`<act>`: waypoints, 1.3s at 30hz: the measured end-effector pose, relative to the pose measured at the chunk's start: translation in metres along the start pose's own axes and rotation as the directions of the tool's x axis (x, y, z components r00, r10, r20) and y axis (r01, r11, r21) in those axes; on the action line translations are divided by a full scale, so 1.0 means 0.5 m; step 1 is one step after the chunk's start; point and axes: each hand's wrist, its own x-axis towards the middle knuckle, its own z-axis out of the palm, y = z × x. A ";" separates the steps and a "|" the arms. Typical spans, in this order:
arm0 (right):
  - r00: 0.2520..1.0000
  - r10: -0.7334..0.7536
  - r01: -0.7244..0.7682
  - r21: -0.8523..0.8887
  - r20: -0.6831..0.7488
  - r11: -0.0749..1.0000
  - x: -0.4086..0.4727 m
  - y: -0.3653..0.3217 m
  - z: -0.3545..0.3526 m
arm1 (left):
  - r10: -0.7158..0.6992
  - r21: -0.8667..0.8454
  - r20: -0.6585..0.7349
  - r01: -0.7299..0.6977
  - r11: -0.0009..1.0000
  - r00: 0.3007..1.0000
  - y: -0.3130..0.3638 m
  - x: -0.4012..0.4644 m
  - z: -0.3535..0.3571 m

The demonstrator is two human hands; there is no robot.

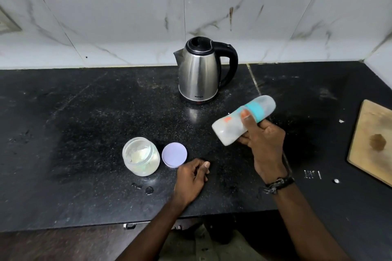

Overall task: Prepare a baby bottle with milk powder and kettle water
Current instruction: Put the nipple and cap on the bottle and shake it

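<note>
My right hand [264, 142] grips a baby bottle [231, 126] with a teal collar and clear cap, held tilted above the black counter; the bottle looks blurred and milky inside. My left hand [192, 176] rests on the counter with fingers loosely curled, holding nothing. Just left of it lies a round pale lid [174, 154], flat on the counter. An open glass jar [141, 155] with white milk powder stands beside the lid. A steel kettle [198, 74] with a black handle stands at the back, lid closed.
A wooden cutting board [373, 144] lies at the right edge. A few water drops [144, 188] sit in front of the jar. The tiled wall [127, 27] rises behind the black counter [74, 123], whose front edge is near my body.
</note>
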 end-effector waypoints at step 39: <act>0.986 -0.140 0.143 -0.024 0.094 0.989 0.006 0.010 -0.013 | 0.016 0.037 -0.016 -0.015 0.999 1.000 0.008 0.001 -0.001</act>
